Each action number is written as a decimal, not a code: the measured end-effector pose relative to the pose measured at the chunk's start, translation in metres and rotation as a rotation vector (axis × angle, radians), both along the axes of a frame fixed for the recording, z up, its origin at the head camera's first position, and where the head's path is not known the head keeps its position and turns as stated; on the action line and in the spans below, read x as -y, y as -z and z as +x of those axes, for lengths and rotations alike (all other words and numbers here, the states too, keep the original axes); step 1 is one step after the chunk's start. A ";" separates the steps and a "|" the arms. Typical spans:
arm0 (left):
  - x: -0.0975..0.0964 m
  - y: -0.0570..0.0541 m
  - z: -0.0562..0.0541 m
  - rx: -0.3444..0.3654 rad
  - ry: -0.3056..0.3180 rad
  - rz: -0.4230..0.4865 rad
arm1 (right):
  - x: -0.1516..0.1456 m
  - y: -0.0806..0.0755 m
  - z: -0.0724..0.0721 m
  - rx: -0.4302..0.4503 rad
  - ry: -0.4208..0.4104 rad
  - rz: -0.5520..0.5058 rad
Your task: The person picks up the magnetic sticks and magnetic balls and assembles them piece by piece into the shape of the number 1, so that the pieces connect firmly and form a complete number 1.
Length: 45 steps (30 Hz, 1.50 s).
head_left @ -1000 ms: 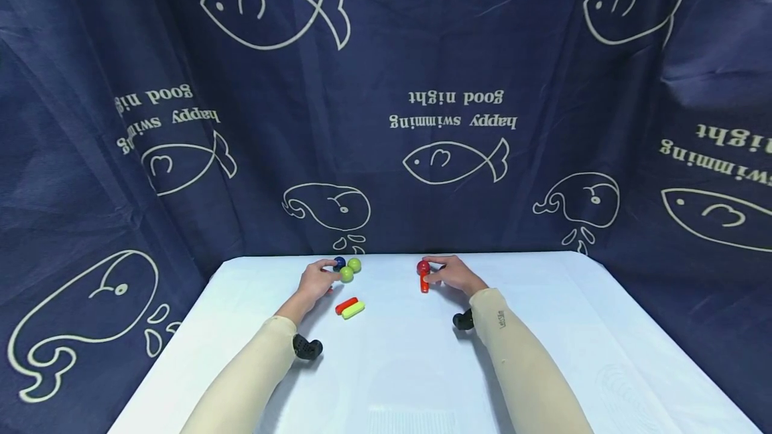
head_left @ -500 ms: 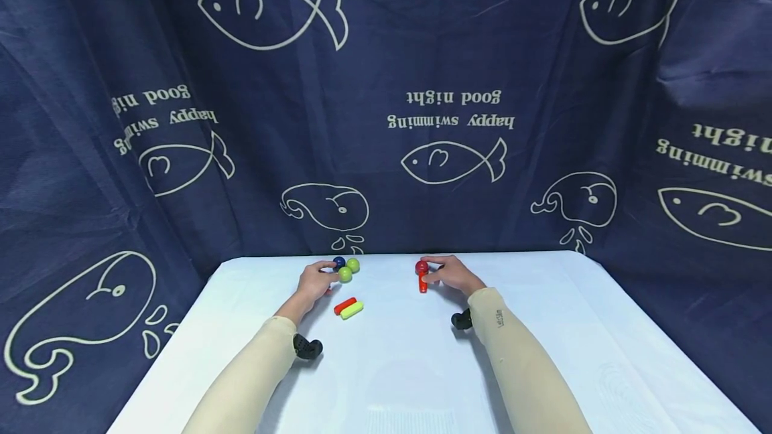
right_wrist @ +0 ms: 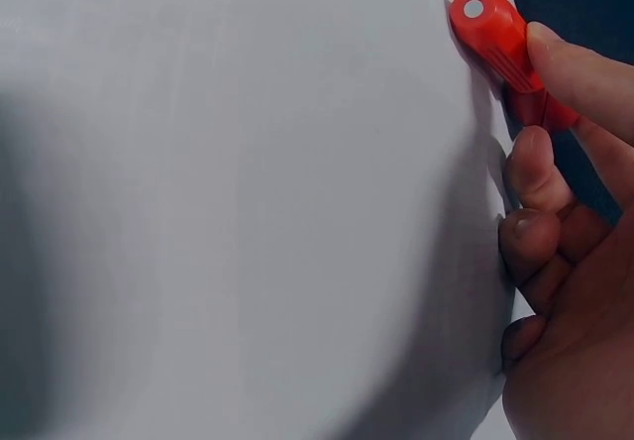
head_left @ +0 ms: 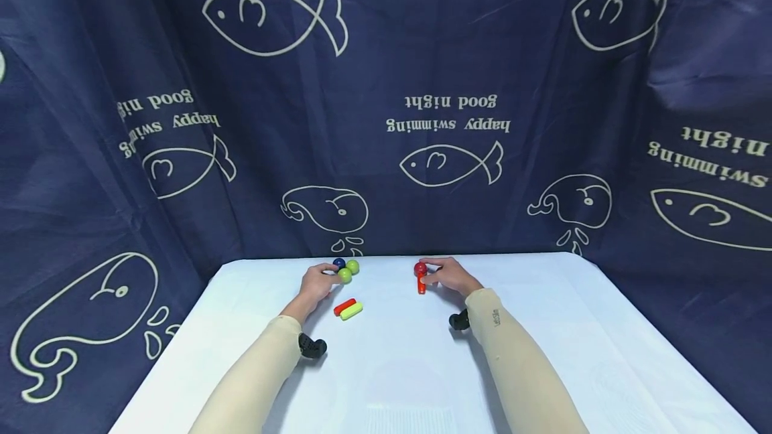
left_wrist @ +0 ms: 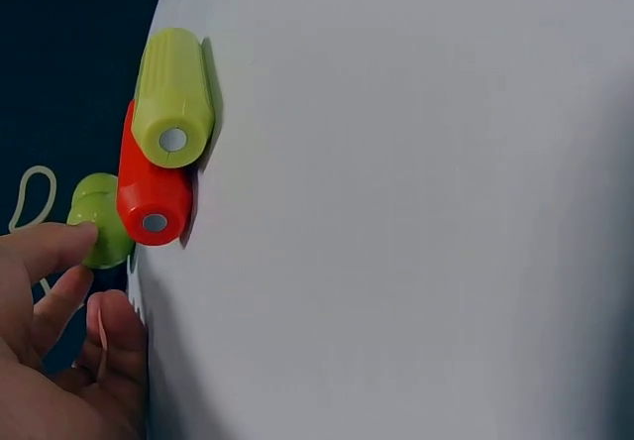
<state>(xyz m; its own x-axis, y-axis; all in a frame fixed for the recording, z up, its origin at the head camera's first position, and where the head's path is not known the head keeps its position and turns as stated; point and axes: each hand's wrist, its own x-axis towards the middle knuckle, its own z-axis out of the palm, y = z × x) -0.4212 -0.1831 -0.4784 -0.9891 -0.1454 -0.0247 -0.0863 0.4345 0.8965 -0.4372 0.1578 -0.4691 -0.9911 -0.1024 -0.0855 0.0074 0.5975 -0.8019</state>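
Observation:
At the table's far edge my left hand (head_left: pixel 316 282) has its thumb against a light green ball (head_left: pixel 344 275) and its index finger at a dark blue ball (head_left: pixel 340 263). A second light green ball (head_left: pixel 353 266) touches this pair. The left wrist view shows the thumb on the green ball (left_wrist: pixel 99 247), the other fingers bent below. To the right, my right hand (head_left: pixel 452 275) pinches a red magnetic rod (right_wrist: pixel 495 39) with its thumb, the index finger on a red ball (head_left: pixel 420 268) at the rod's far end. The fingers partly hide this ball in the right wrist view.
A red rod (head_left: pixel 344 306) and a yellow-green rod (head_left: pixel 352 311) lie side by side in front of the left balls, with round metal ends visible. A white cloth covers the table (head_left: pixel 410 367). Behind it hangs a dark blue curtain (head_left: pixel 386 220) with fish prints.
The head view has tilted slightly upward. A bit of red seen earlier beside the left hand is no longer visible. Both hands keep nearly the same places at the balls and rod.

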 end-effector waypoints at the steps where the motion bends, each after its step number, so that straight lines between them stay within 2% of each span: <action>1: 0.000 0.001 0.000 -0.003 -0.001 -0.001 | 0.000 0.000 0.000 0.002 -0.001 -0.004; 12: -0.012 -0.005 0.003 0.012 -0.027 -0.036 | -0.002 0.001 0.000 0.006 0.015 -0.015; 17: -0.014 -0.005 0.004 0.027 -0.047 -0.058 | 0.000 0.000 0.004 0.023 0.010 -0.028; 21: -0.014 -0.005 0.003 0.017 -0.046 -0.078 | 0.001 -0.002 0.006 -0.001 -0.002 -0.012; 28: -0.012 -0.007 0.003 0.009 -0.049 -0.100 | 0.001 -0.002 0.003 -0.004 -0.016 -0.016; 37: -0.012 -0.004 0.001 0.013 -0.042 -0.091 | 0.001 0.002 0.001 0.023 0.019 -0.005; 45: -0.010 -0.007 0.003 0.013 -0.042 -0.073 | 0.002 -0.001 0.003 0.002 0.006 0.001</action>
<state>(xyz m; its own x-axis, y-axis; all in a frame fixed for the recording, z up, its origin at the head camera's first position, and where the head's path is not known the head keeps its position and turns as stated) -0.4185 -0.1733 -0.4715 -0.9818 -0.1884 -0.0253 -0.1171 0.4943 0.8614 -0.4346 0.1559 -0.4683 -0.9915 -0.0963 -0.0871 0.0123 0.5980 -0.8014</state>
